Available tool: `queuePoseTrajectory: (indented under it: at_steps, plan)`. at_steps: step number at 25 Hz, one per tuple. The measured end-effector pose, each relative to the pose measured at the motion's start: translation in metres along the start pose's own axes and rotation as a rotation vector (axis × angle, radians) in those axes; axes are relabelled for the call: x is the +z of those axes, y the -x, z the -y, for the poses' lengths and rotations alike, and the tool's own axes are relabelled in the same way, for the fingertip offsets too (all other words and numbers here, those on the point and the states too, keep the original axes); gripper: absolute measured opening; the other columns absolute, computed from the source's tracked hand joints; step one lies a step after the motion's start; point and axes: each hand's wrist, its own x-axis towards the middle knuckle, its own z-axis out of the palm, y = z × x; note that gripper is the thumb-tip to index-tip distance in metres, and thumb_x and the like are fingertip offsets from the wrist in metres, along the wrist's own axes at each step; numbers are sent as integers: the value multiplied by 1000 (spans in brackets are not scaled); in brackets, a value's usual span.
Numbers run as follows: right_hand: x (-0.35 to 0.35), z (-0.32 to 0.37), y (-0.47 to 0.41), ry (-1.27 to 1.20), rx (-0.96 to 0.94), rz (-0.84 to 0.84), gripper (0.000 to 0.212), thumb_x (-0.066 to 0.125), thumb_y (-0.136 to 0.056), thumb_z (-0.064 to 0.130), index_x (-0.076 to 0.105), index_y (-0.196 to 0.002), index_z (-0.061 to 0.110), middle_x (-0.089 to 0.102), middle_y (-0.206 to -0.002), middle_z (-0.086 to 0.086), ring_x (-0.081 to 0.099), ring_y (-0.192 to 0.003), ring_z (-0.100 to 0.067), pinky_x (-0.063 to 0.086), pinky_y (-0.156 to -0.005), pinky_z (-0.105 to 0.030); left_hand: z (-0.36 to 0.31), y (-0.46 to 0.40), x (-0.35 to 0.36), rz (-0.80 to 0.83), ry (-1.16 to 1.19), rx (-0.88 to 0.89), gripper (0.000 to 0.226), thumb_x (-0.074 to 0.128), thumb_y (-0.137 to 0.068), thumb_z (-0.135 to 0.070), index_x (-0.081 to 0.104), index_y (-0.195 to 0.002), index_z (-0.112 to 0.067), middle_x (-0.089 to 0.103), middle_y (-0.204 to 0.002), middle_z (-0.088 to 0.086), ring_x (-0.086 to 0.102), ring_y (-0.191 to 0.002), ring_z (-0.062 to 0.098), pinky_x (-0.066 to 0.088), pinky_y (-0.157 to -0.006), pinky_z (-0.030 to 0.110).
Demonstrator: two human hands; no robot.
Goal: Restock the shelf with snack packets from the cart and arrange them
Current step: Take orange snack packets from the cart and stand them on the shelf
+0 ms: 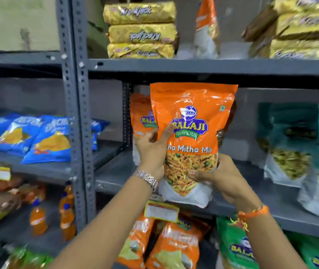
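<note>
I hold an orange Balaji snack packet (189,133) upright in front of the grey middle shelf (271,206). My left hand (153,150) grips its left edge, thumb across the front near the logo. My right hand (218,175) holds its lower right corner from the side. The packet's white bottom sits at the shelf's front lip. Behind it, to the left, another orange packet (140,117) stands on the same shelf, partly hidden.
Teal packets (294,140) stand at the right of this shelf. Golden biscuit packs (141,30) are stacked on the shelf above. Orange packets (176,245) and green packets (236,247) fill the shelf below. Blue packets (44,138) and orange bottles (38,220) occupy the left rack beyond the upright (79,133).
</note>
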Motion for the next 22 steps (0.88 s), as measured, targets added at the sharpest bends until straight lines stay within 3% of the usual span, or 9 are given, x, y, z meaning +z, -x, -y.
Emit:
queuePoseTrajectory:
  at_steps: [2, 5, 7, 11, 14, 17, 20, 22]
  plan:
    - [-27, -4, -26, 44, 23, -68, 46, 88, -60, -9, 73, -103, 2, 80, -101, -11, 77, -95, -28, 62, -82, -39, 20, -29, 24, -2, -17, -6, 30, 84, -77, -28, 74, -98, -10, 79, -94, 13, 76, -83, 28, 63, -75, 43]
    - [-56, -21, -59, 65, 59, -172, 48, 89, -53, -14, 73, -92, 9, 80, -95, -8, 77, -92, -27, 62, -82, -42, 48, -62, 49, 17, -99, -59, 66, 89, -61, -51, 72, -110, -10, 79, -102, 11, 76, -91, 29, 62, -81, 47]
    - [-75, -34, -77, 66, 70, -203, 52, 89, -51, -17, 73, -95, 6, 79, -94, -8, 76, -92, -27, 62, -82, -43, 68, -81, 62, 29, -129, -96, 74, 90, -56, -55, 72, -113, -11, 78, -105, 11, 75, -94, 28, 62, -81, 46]
    - [-108, -54, -106, 81, 131, -221, 60, 89, -49, -18, 71, -103, 0, 78, -100, -11, 74, -99, -32, 61, -85, -45, 94, -104, 82, 23, -162, -163, 28, 84, -77, -36, 74, -94, -16, 78, -87, 6, 74, -73, 19, 60, -58, 28]
    - [-119, -63, -121, 96, 182, -240, 70, 96, -36, -3, 71, -101, 5, 78, -103, -12, 75, -99, -31, 60, -88, -48, 105, -116, 91, 6, -145, -221, 20, 82, -79, -32, 69, -87, -18, 74, -78, 1, 70, -62, 12, 54, -45, 21]
    - [-127, -80, -139, 90, 197, -280, 83, 98, -24, 9, 72, -102, 8, 79, -103, -10, 76, -97, -29, 59, -88, -53, 117, -130, 96, -3, -156, -253, 25, 83, -76, -34, 70, -90, -18, 77, -91, 8, 73, -76, 20, 59, -56, 27]
    - [-127, -86, -146, 102, 201, -316, 80, 97, -25, 8, 71, -100, 10, 78, -104, -10, 75, -96, -30, 59, -88, -54, 123, -139, 96, -6, -187, -241, 32, 86, -72, -39, 71, -92, -19, 78, -101, 10, 74, -93, 28, 62, -79, 44]
    - [-125, -85, -144, 81, 202, -303, 80, 97, -28, 6, 69, -103, 11, 77, -107, -11, 74, -99, -31, 58, -89, -54, 125, -140, 94, 11, -189, -236, 29, 85, -75, -36, 71, -94, -19, 78, -101, 10, 75, -92, 29, 61, -82, 45]
